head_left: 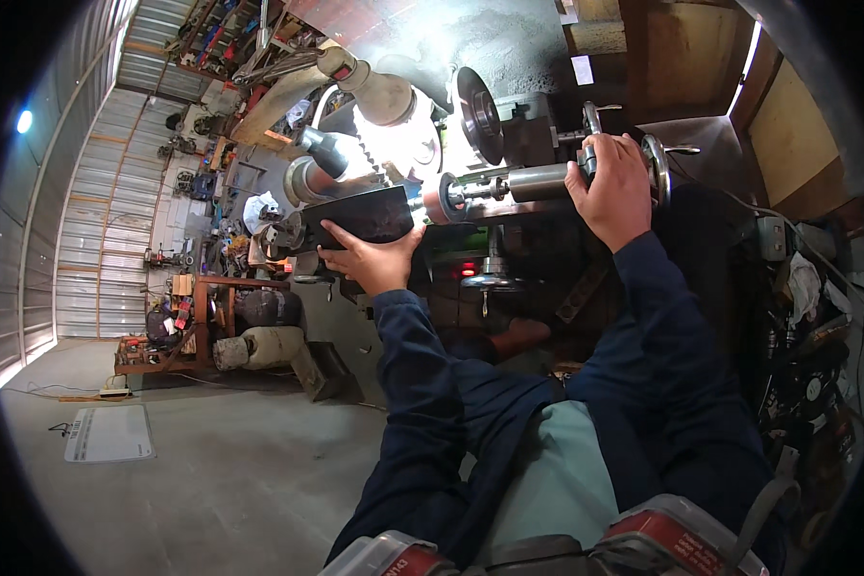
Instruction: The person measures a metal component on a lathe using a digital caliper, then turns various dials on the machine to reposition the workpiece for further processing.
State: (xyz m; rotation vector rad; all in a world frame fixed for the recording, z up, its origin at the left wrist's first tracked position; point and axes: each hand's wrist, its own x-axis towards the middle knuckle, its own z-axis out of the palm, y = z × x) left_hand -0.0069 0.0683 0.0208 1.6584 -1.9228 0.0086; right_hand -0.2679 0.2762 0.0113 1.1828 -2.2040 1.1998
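My left hand [376,261] holds a dark rectangular plate [370,213] along its lower side, fingers spread across its face and thumb by its right end. My right hand [614,192] is closed around a metal lever [590,154] on a lathe's tailstock. A round steel barrel [540,182] reaches left from there toward a short ring-shaped workpiece [440,198], beside the plate. To the right of my right hand is a handwheel [659,171]. The fingertips under the lever are partly hidden.
A bright lamp [379,88] hangs over the machine, beside a dark disc [478,115]. Below the bed is another handwheel [494,282]. At left stand a rusty metal frame [202,312] and a gas cylinder [259,348]; a white board [110,434] lies on the floor.
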